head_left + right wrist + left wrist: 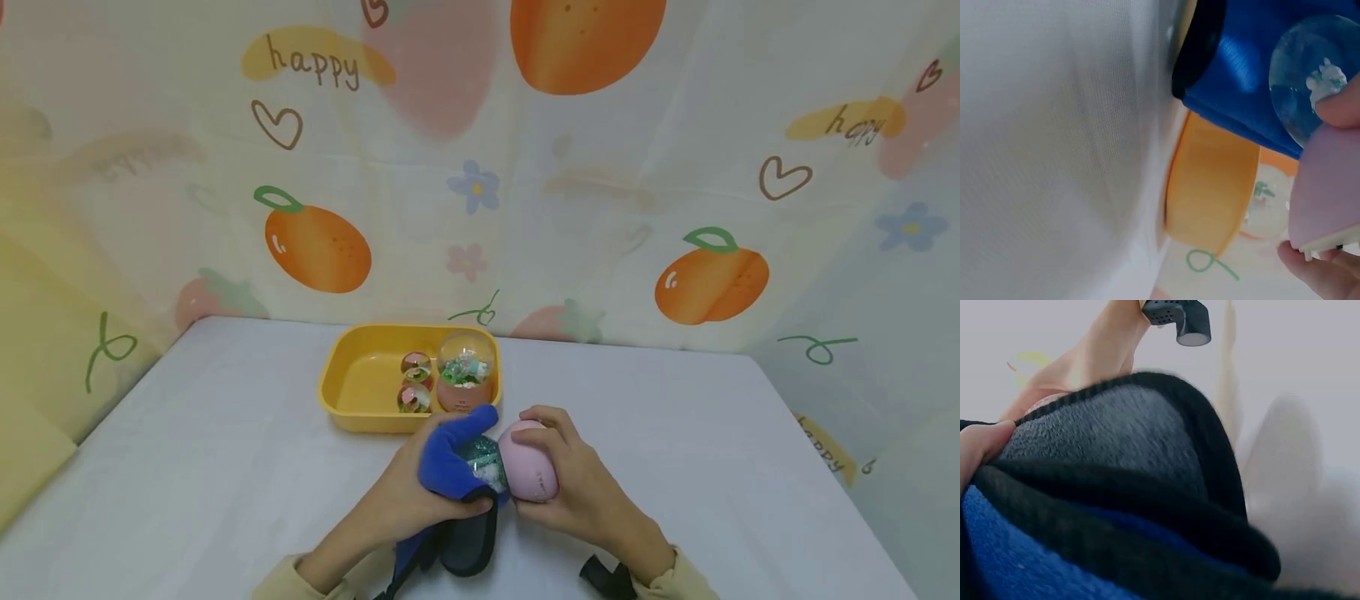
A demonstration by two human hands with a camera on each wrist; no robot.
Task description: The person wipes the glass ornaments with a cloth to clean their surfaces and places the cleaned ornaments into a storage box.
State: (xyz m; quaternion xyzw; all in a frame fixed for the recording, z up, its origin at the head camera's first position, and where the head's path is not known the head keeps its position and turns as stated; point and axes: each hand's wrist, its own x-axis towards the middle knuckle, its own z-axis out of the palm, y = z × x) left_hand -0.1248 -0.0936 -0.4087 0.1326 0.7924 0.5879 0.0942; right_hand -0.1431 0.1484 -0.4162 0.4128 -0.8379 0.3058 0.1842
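A snow globe with a pink base [529,463] and a glittery clear dome [483,461] is held tilted on its side above the table. My right hand [583,479] grips the base, its fingers curled over the top. Blue cloth with black trim [452,458] wraps the dome from the left, and my left hand [401,487] holds that cloth against the glass. In the left wrist view, the left thumb [985,444] presses the cloth's edge, and a grey fuzzy side [1110,434] shows. A small white figure [1325,81] is visible inside the dome in the right wrist view.
Behind the hands stands a yellow tray [367,423]. It holds another snow globe with a brownish-pink base [463,395] and small shiny balls [415,398] on its right side. A printed curtain [525,208] hangs along the back of the white table [225,467].
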